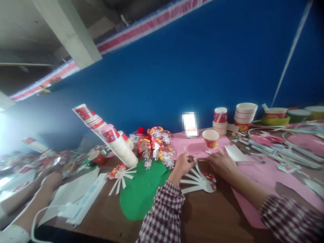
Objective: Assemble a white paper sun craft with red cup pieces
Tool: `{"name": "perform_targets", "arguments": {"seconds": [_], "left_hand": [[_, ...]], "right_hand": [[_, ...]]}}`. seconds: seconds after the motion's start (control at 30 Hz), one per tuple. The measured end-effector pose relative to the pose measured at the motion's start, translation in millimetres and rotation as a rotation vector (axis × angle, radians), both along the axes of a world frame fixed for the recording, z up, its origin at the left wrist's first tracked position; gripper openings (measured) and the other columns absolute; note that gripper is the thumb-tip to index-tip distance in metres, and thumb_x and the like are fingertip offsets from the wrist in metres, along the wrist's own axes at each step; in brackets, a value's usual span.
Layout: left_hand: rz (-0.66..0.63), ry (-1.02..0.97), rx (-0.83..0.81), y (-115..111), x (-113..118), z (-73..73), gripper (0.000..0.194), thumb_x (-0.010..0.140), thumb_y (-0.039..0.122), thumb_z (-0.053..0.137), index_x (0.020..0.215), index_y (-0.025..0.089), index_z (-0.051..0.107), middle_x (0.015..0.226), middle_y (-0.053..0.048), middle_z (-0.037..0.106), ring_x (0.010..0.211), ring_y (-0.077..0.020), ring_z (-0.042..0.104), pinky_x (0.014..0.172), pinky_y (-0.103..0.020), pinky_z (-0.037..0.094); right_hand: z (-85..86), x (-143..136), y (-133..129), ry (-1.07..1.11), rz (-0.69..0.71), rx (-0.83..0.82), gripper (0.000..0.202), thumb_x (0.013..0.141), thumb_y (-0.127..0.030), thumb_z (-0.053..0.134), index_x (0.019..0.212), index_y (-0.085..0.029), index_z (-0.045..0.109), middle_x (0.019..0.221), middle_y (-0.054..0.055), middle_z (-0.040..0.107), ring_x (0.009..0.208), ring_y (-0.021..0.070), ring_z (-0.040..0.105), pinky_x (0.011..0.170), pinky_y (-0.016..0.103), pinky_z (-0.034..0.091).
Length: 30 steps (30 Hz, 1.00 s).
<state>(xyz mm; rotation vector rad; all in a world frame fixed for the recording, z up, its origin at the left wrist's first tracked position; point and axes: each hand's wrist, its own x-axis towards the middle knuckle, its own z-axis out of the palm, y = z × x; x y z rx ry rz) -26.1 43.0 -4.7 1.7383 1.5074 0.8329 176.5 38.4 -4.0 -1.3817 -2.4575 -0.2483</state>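
A paper cup cut into strips (202,184) lies fanned out on the brown table, its red-and-yellow printed part to the right. My left hand (183,165) is closed in a pinch at the tip of its uppermost strip. Just right of that strip, my right hand (222,165) lies low over the table edge of the pink paper, its fingers stretched out toward the left hand. A small white object (208,152) shows beside the right fingertips; whether they touch it I cannot tell. Behind both hands stands an upright paper cup (210,139).
A tall leaning stack of paper cups (121,148) stands left, beside green paper (144,192) and another cut cup (120,173). Paper lion figures (157,145) lie at centre. More stacked cups (245,114) and pens (265,146) are at right. A co-worker's arms (37,192) reach in at left.
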Motion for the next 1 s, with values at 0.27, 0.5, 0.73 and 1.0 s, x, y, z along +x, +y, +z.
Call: {"name": "perform_targets", "arguments": {"seconds": [0.27,0.5,0.73,1.0], "left_hand": [[-0.100,0.077,0.041,-4.0,0.5,4.7,0.027,0.076,0.029,0.059,0.096,0.013,0.069,0.091,-0.008,0.072,0.082,-0.0177,0.065,0.076,-0.026,0.050],[-0.070,0.101,0.101,-4.1,5.1,1.7,0.025,0.076,0.029,0.059,0.093,0.015,0.071,0.089,-0.006,0.072,0.082,-0.0183,0.065,0.076,-0.026,0.049],[-0.140,0.140,0.110,-6.4,5.7,-0.6,0.025,0.075,0.030,0.058,0.091,0.017,0.072,0.085,-0.005,0.073,0.078,-0.0186,0.066,0.072,-0.026,0.049],[-0.137,0.169,0.075,-7.2,5.7,4.4,0.029,0.074,0.031,0.059,0.096,0.016,0.071,0.088,-0.007,0.072,0.079,-0.0199,0.065,0.072,-0.027,0.049]], "right_hand": [[-15.3,3.5,7.8,0.020,0.066,0.086,0.023,0.085,-0.019,0.049,0.098,-0.025,0.067,0.084,0.006,0.064,0.084,0.0227,0.054,0.072,0.033,0.036],[-21.8,5.1,11.7,0.048,0.096,0.138,0.022,0.085,-0.021,0.047,0.094,-0.024,0.068,0.081,0.006,0.064,0.080,0.0214,0.055,0.072,0.033,0.037],[-21.3,3.0,9.6,0.076,0.078,0.148,0.027,0.084,-0.020,0.046,0.100,-0.025,0.068,0.080,0.007,0.064,0.079,0.0228,0.055,0.071,0.034,0.038],[-20.0,4.2,9.2,0.068,0.094,0.120,0.031,0.087,-0.021,0.042,0.104,-0.029,0.067,0.080,0.006,0.063,0.077,0.0212,0.055,0.070,0.033,0.039]]}}
